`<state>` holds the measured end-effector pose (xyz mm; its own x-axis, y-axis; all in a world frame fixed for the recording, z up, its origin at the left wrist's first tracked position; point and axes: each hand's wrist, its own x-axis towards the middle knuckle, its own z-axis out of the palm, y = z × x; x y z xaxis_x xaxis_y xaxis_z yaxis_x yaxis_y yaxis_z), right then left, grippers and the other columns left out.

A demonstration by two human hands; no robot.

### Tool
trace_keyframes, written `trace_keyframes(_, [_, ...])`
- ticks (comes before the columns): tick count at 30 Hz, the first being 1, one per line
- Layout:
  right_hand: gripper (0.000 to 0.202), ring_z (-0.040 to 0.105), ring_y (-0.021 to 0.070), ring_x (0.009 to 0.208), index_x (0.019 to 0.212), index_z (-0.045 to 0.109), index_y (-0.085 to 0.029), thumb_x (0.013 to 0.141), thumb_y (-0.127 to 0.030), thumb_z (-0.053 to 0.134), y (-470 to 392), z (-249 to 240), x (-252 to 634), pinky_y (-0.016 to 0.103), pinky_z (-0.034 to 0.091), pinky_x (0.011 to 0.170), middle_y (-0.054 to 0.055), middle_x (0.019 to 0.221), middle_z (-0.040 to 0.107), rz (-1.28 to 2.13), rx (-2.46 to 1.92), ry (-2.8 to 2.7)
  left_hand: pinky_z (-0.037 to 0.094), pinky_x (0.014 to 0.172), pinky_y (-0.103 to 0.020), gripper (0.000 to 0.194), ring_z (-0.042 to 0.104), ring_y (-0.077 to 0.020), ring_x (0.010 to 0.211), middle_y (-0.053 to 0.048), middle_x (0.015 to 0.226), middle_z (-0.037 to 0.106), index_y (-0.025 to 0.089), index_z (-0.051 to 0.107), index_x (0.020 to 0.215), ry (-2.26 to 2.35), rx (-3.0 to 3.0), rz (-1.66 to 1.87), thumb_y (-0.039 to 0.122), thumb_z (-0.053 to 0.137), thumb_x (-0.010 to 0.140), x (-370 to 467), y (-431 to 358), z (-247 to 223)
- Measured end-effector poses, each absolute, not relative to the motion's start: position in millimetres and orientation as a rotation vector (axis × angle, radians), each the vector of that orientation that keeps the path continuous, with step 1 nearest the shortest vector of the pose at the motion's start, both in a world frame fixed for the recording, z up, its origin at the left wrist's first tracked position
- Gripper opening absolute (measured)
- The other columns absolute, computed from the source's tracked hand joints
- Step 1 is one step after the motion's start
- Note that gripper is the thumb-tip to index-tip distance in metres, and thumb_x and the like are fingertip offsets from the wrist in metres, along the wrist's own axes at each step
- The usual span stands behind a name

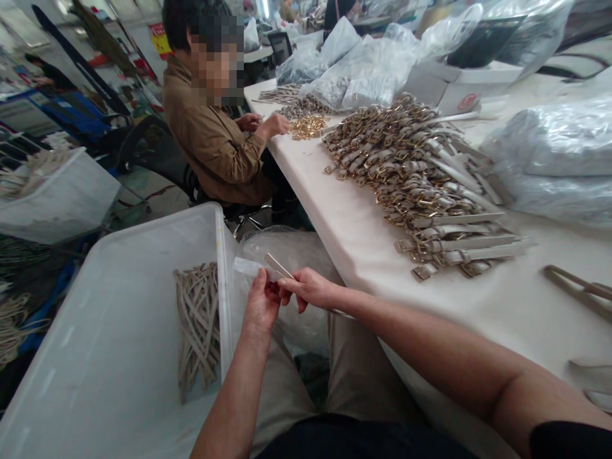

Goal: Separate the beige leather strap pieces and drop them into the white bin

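My left hand (262, 299) is closed on a small clear plastic piece (247, 266), over the right edge of the white bin. Touching it from the right, my right hand (306, 288) pinches a thin beige strap (280, 265), whose tip points up and left between the hands. The strap's other end passes under my right wrist. Inside the bin (119, 331) lies a bundle of beige straps (198, 325). On the table to the right is a large pile of straps with gold buckles (411, 185).
A person in a brown jacket (215, 134) sits at the far side of the table (363, 255), hands near small gold parts (308, 126). Plastic bags (564, 159) and a white box (454, 86) stand behind the pile. Another bin (62, 197) is at left.
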<state>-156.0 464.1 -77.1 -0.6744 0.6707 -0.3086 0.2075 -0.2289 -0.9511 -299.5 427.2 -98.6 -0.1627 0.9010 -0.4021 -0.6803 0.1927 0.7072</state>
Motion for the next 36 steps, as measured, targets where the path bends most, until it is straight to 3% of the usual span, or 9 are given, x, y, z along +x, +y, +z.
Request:
trace_keyframes(6, [0.049, 0.054, 0.0064, 0.04, 0.076, 0.065, -0.012, 0.094, -0.056, 0.058, 464, -76, -156, 0.018, 0.047, 0.041, 0.003, 0.07, 0.069, 2.027, -1.052, -1.62, 0.03, 0.036, -0.021, 0.054, 0.043, -0.0086, 0.041, 0.005, 0.048, 0.05, 0.018, 0.06, 0.066, 1.014, 0.35, 1.396, 0.056, 0.094, 0.05, -291, 424, -96])
trace_keyframes(12, [0.041, 0.055, 0.0063, 0.04, 0.076, 0.065, -0.011, 0.098, -0.044, 0.054, 464, -73, -156, 0.017, 0.044, 0.04, 0.004, 0.073, 0.07, 1.994, -1.079, -1.69, 0.032, 0.038, -0.022, 0.047, 0.043, -0.0082, 0.041, 0.005, 0.049, 0.049, 0.017, 0.058, 0.061, 1.032, 0.468, 1.425, 0.05, 0.091, 0.061, -289, 419, -98])
trace_keyframes(15, [0.039, 0.055, 0.0063, 0.04, 0.084, 0.067, -0.011, 0.099, -0.043, 0.05, 462, -72, -154, 0.018, 0.046, 0.041, 0.006, 0.082, 0.073, 1.988, -1.085, -1.73, 0.035, 0.042, -0.024, 0.04, 0.048, -0.0097, 0.046, 0.003, 0.054, 0.056, 0.014, 0.063, 0.064, 1.056, 0.396, 1.471, 0.041, 0.092, 0.06, -291, 419, -96])
trace_keyframes(19, [0.03, 0.057, 0.0069, 0.042, 0.1, 0.066, -0.013, 0.097, -0.039, 0.052, 467, -76, -153, 0.019, 0.048, 0.043, 0.008, 0.091, 0.075, 1.998, -1.119, -1.769, 0.046, 0.059, -0.024, 0.03, 0.06, -0.0103, 0.06, 0.0, 0.071, 0.068, 0.013, 0.067, 0.076, 1.113, 0.228, 1.646, 0.026, 0.09, 0.062, -321, 433, -92])
trace_keyframes(27, [0.023, 0.061, 0.0103, 0.045, 0.081, 0.059, -0.016, 0.098, -0.031, 0.055, 463, -73, -154, 0.018, 0.048, 0.045, 0.0, 0.057, 0.064, 2.013, -1.275, -1.789, 0.05, 0.058, -0.023, 0.045, 0.059, -0.0097, 0.055, 0.003, 0.064, 0.066, 0.015, 0.065, 0.072, 1.195, 0.2, 1.486, 0.03, 0.099, 0.046, -342, 424, -99])
trace_keyframes(32, [0.022, 0.062, 0.0084, 0.046, 0.088, 0.061, -0.014, 0.099, -0.031, 0.054, 466, -69, -152, 0.015, 0.047, 0.045, -0.001, 0.061, 0.066, 2.088, -1.171, -1.726, 0.053, 0.061, -0.024, 0.041, 0.062, -0.0122, 0.06, -0.002, 0.069, 0.071, 0.013, 0.07, 0.073, 1.129, 0.316, 1.368, 0.035, 0.097, 0.052, -320, 416, -104])
trace_keyframes(36, [0.014, 0.063, 0.0087, 0.047, 0.093, 0.064, -0.015, 0.096, -0.026, 0.056, 464, -66, -147, 0.017, 0.049, 0.048, -0.002, 0.066, 0.069, 2.234, -1.103, -1.683, 0.053, 0.056, -0.023, 0.024, 0.063, -0.0121, 0.058, 0.0, 0.069, 0.071, 0.018, 0.071, 0.072, 1.254, 0.2, 1.488, 0.02, 0.092, 0.059, -347, 420, -96])
